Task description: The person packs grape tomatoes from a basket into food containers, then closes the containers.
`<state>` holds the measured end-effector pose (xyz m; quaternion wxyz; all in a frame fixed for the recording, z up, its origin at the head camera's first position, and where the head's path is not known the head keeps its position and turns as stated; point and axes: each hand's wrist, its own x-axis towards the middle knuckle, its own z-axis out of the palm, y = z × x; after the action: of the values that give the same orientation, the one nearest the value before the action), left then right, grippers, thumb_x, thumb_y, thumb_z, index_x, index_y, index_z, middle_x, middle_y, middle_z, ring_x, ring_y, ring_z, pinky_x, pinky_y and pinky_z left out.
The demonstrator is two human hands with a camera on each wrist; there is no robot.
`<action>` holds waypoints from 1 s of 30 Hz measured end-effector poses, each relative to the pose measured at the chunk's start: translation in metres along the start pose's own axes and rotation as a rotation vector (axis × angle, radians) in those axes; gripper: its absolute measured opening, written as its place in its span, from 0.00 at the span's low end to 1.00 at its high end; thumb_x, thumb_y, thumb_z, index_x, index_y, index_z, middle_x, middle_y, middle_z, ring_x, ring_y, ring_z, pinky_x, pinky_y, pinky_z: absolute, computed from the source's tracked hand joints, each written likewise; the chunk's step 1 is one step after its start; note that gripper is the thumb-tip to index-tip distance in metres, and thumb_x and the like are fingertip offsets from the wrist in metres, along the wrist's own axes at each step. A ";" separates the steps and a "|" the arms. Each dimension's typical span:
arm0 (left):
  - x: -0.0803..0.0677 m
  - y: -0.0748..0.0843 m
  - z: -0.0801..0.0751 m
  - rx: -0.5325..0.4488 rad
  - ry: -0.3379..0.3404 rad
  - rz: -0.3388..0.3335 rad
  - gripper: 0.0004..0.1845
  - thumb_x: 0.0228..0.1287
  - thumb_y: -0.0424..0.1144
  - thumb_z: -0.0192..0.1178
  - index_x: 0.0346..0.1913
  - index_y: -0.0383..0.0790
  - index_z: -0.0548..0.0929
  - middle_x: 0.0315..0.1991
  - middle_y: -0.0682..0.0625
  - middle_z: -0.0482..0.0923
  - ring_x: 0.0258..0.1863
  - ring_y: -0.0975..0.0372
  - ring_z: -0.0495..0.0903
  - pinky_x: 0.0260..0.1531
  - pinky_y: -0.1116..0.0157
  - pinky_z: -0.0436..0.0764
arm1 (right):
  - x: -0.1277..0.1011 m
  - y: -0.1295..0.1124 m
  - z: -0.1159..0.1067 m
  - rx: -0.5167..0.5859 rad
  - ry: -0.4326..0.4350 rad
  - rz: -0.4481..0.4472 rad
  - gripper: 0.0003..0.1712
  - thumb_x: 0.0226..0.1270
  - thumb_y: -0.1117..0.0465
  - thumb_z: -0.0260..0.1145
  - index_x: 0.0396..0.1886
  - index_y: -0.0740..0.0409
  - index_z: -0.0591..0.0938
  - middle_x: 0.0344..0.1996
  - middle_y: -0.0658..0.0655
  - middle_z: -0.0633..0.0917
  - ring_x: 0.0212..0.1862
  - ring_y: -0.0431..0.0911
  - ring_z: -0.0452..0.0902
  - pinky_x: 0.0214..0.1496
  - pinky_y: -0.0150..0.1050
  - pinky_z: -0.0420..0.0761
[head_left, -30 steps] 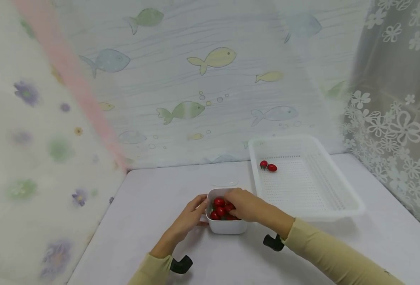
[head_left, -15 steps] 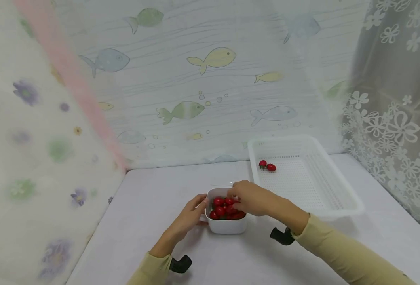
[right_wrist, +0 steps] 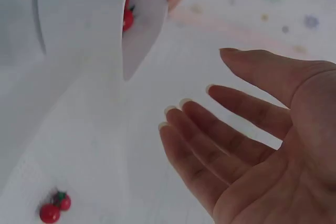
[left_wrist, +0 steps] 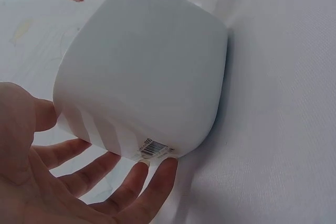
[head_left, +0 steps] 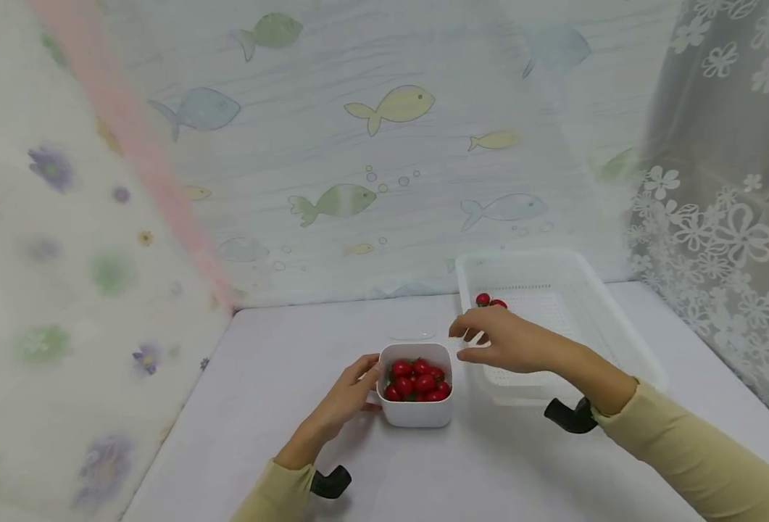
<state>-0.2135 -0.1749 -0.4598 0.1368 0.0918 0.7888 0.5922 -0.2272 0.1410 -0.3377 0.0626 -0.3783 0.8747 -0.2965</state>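
A white square container (head_left: 417, 415) holding several red cherry tomatoes (head_left: 417, 380) stands on the table. My left hand (head_left: 345, 399) rests against its left side. In the left wrist view, the fingertips (left_wrist: 169, 166) touch the wall by a barcode label and the thumb lies at the rim. To the right of the container, my right hand (head_left: 504, 341) hovers over the near left edge of a white perforated basket (head_left: 596, 319). Its fingers are loosely spread with nothing between them. Two more cherry tomatoes (head_left: 483, 299) lie in the basket, partly hidden behind that hand.
A thin clear lid-like piece (head_left: 413, 336) lies behind the container. The white-covered table (head_left: 293, 341) meets a fish-print curtain (head_left: 358, 239) at the back. A floral curtain (head_left: 51, 290) hangs on the left, and a lacy sheer one (head_left: 717, 217) on the right.
My right hand has lifted out of the container and moved right, over the basket's edge, with its fingers loosening. The left hand has stayed at the container's side.
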 end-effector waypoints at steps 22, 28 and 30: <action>0.001 -0.001 -0.002 -0.008 0.006 -0.001 0.28 0.83 0.49 0.47 0.75 0.36 0.65 0.74 0.36 0.63 0.64 0.43 0.72 0.46 0.54 0.88 | 0.025 0.100 -0.067 -0.107 0.039 0.212 0.22 0.69 0.60 0.70 0.57 0.67 0.80 0.52 0.66 0.84 0.54 0.61 0.80 0.53 0.57 0.84; 0.002 -0.001 0.000 -0.014 -0.002 -0.001 0.27 0.83 0.49 0.47 0.74 0.37 0.66 0.74 0.36 0.63 0.64 0.43 0.72 0.47 0.54 0.88 | 0.032 0.125 -0.068 -0.062 0.038 0.290 0.24 0.69 0.60 0.70 0.58 0.70 0.78 0.53 0.70 0.82 0.55 0.65 0.79 0.55 0.60 0.82; 0.001 -0.001 0.000 -0.013 -0.003 -0.004 0.27 0.83 0.49 0.47 0.74 0.37 0.66 0.75 0.36 0.63 0.65 0.43 0.72 0.47 0.54 0.87 | 0.033 0.133 -0.066 -0.042 0.038 0.327 0.25 0.70 0.59 0.70 0.59 0.70 0.77 0.55 0.72 0.81 0.57 0.66 0.78 0.57 0.61 0.81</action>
<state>-0.2143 -0.1748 -0.4607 0.1397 0.0901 0.7849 0.5969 -0.3556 0.2201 -0.3553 0.0857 -0.2263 0.9317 -0.2711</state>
